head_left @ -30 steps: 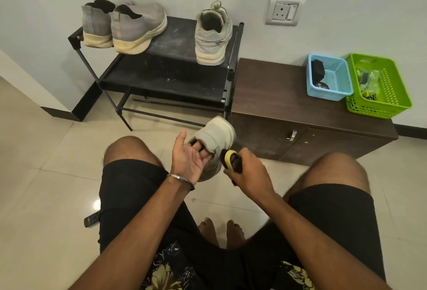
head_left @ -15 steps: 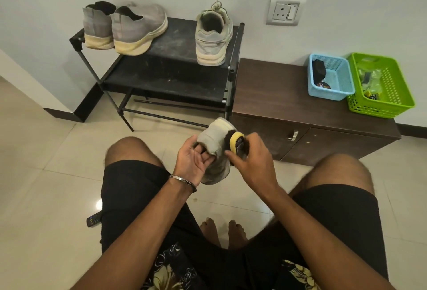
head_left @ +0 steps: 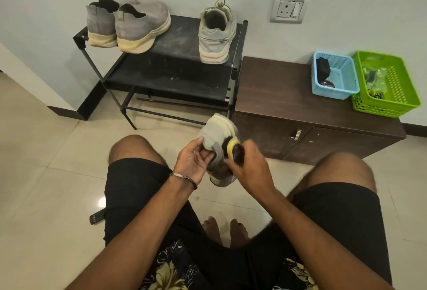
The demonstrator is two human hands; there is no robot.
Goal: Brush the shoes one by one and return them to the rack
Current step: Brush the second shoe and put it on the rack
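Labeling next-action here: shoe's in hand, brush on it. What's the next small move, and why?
Probably another brush stroke along the shoe: the left hand grips it off the floor, and the right hand presses the brush to its side. Racking looks premature.

No readable text, brand, number or sign anywhere. Faint engraved marks on the thin metal bangle at centre frame, too small to make out. Some print on the round dark item inside the light blue plastic basket at upper right, blurred beyond reading.
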